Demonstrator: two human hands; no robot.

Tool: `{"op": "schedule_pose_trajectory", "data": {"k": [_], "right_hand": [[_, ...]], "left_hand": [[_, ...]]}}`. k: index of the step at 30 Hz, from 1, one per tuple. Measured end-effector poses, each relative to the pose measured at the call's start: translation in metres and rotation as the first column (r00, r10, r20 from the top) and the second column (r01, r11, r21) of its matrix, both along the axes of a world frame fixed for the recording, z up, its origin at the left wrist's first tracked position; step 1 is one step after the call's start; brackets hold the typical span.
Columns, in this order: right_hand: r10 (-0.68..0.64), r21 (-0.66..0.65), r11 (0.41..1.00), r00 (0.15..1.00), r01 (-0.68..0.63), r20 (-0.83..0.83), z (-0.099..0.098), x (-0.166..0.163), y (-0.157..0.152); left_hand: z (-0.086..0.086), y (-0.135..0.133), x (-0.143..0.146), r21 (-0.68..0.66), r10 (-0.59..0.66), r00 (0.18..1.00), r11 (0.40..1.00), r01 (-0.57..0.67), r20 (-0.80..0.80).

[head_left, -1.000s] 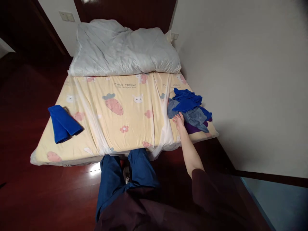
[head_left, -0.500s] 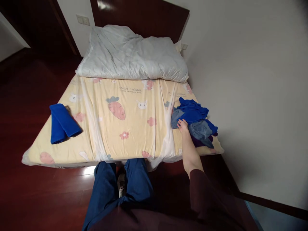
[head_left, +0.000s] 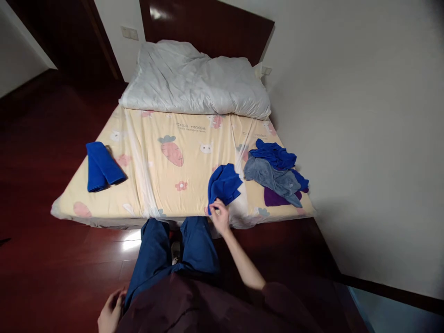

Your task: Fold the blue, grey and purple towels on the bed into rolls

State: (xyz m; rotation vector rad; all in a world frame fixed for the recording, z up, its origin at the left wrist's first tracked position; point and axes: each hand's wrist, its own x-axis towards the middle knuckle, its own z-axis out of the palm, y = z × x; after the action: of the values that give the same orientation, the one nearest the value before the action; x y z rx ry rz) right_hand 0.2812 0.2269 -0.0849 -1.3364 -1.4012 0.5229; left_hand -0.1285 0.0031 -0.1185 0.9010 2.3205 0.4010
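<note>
Blue fabric hangs from the right hand in the head view: this loose cloth (head_left: 227, 184) spreads over the near edge of the bed (head_left: 163, 185), right of its middle. Right hand (head_left: 220, 216) has its fingers and thumb brought together on the cloth's near corner; whether the far part touches the bed, I cannot tell. Left hand (head_left: 111, 312) is low beside the left thigh, half open with fingers loosely curled, nothing visible in it.

To the right lies a heap: a crumpled bright-blue cloth (head_left: 275, 153) at the back, a grey-blue cloth (head_left: 270, 175) across the middle, a purple cloth (head_left: 274, 198) partly beneath. Near the bed's left edge, folded blue fabric (head_left: 110, 165) forms two overlapping strips. Yellow bedding bears carrots, flowers and rabbit faces; a white quilt (head_left: 197, 83) is bunched before the dark headboard (head_left: 208, 25).
</note>
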Motion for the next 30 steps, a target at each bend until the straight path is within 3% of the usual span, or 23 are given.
{"op": "schedule_pose_trajectory", "data": {"k": [3, 6, 9, 12, 16, 21, 23, 26, 30], "right_hand": [[0.134, 0.008, 0.991, 0.991, -0.134, 0.022, -0.015, -0.076, -0.059], [0.231, -0.01, 0.973, 0.972, -0.23, 0.034, -0.022, -0.132, -0.105], [0.329, -0.027, 0.944, 0.944, -0.329, 0.028, -0.02, -0.158, -0.128], [0.394, -0.025, 0.919, 0.918, -0.393, 0.044, -0.012, -0.158, -0.126], [0.417, -0.021, 0.909, 0.908, -0.416, 0.049, -0.002, -0.145, -0.119], [0.496, -0.029, 0.868, 0.868, -0.496, -0.024, -0.002, -0.145, -0.131], [0.428, -0.028, 0.902, 0.901, -0.431, -0.066, -0.007, -0.148, -0.137], [0.219, -0.084, 0.97, 0.968, -0.23, -0.12, -0.019, -0.149, -0.14], [0.065, -0.207, 0.974, 0.992, -0.087, -0.112, -0.041, -0.136, -0.132]], "left_hand": [[-0.01, 0.04, 0.005, 0.167, -0.017, 0.966, 0.986, -0.027, 0.256], [0.013, 0.076, 0.032, 0.335, -0.208, 0.846, 0.941, 0.037, 0.491], [0.039, 0.098, 0.073, 0.445, -0.387, 0.68, 0.89, 0.099, 0.622], [0.047, 0.104, 0.105, 0.55, -0.516, 0.629, 0.819, 0.164, 0.581], [0.042, 0.096, 0.115, 0.593, -0.551, 0.574, 0.794, 0.136, 0.606], [0.04, 0.084, 0.109, 0.6, -0.497, 0.675, 0.794, 0.099, 0.545], [0.042, 0.081, 0.107, 0.611, -0.505, 0.697, 0.782, 0.12, 0.509], [0.045, 0.079, 0.104, 0.613, -0.538, 0.69, 0.771, 0.171, 0.484], [0.044, 0.079, 0.102, 0.596, -0.522, 0.681, 0.788, 0.156, 0.513]]}}
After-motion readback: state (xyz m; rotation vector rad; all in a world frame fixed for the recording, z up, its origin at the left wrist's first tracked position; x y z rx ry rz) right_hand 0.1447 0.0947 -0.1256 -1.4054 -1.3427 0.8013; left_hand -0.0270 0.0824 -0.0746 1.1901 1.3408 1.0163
